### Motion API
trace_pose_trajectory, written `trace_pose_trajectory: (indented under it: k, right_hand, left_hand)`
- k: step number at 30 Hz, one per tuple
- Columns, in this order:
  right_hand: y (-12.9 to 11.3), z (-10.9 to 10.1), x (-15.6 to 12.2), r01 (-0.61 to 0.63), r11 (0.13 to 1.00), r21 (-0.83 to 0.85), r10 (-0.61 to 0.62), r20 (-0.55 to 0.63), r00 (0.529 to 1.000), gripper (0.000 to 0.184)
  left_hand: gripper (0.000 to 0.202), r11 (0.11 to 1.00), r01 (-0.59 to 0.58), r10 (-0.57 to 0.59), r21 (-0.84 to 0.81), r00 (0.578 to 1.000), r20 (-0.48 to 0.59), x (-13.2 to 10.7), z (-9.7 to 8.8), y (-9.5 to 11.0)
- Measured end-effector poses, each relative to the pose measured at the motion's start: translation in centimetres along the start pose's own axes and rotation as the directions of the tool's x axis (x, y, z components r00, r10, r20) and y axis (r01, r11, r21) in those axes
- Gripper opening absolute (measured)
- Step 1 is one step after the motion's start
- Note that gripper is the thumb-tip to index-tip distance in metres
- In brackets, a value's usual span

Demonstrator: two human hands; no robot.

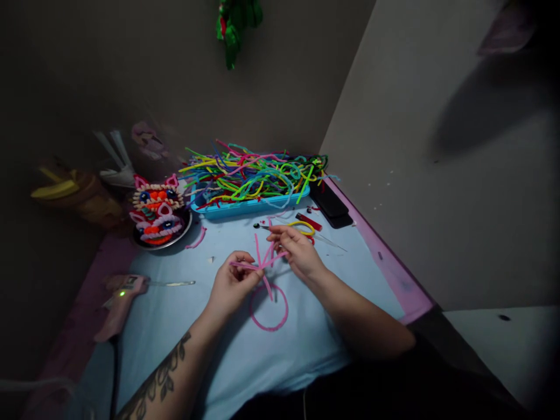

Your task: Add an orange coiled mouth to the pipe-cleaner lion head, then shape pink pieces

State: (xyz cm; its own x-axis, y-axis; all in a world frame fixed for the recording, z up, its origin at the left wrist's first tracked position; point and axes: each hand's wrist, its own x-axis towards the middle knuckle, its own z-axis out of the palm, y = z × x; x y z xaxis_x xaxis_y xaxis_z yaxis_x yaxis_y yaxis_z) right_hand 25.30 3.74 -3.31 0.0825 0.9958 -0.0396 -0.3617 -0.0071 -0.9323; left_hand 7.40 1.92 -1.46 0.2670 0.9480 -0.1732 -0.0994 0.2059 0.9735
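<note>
Several pink pipe cleaners (261, 265), crossed in a star shape, are held above the table. My left hand (236, 280) pinches them near their crossing, thumb on top. With bent fingertips, my right hand (297, 252) grips one of the arms on the right side. Below the hands lies a pink pipe cleaner ring (286, 315), flat on the light blue cloth (210, 361). Just beyond my right hand are scissors (305, 225) with a yellow and red handle, partly hidden by it.
A blue tray (245, 208) heaped with colourful pipe cleaners stands at the back. A metal bowl (168, 244) with fuzzy animal faces is left of it. A pink glue gun (125, 303), tweezers (175, 283), a red lighter (308, 221) and a black phone (332, 204) lie around.
</note>
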Motion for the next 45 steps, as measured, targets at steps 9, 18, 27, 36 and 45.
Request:
trace_pose_trajectory:
  k: [9, 18, 27, 36, 45]
  right_hand:
    - [0.2, -0.5, -0.2, 0.363, 0.859, -0.361, -0.256, 0.310, 0.916, 0.012]
    - [-0.3, 0.1, -1.3, 0.557, 0.681, -0.476, -0.442, 0.339, 0.830, 0.025]
    - [0.3, 0.7, -1.3, 0.508, 0.691, -0.515, -0.326, 0.405, 0.854, 0.007]
    - [0.2, 0.5, -1.2, 0.439, 0.728, -0.527, -0.287, 0.346, 0.893, 0.008]
    - [0.2, 0.4, -1.2, 0.425, 0.700, -0.574, -0.239, 0.372, 0.897, 0.010]
  left_hand:
    - [0.038, 0.961, 0.109, -0.050, -0.254, 0.972, 0.229, 0.0, -0.6, 0.0]
    - [0.041, 0.909, 0.179, -0.083, -0.377, 0.963, 0.257, -0.2, -0.5, 0.5]
    - [0.037, 0.878, 0.108, -0.034, -0.465, 0.986, 0.165, 0.1, -0.7, 0.6]
    - [0.033, 0.948, 0.151, -0.109, -0.281, 0.981, 0.160, 0.7, -1.3, 0.1]
    - [0.029, 0.971, 0.136, -0.081, -0.195, 0.961, 0.263, 0.5, -1.5, 0.2]
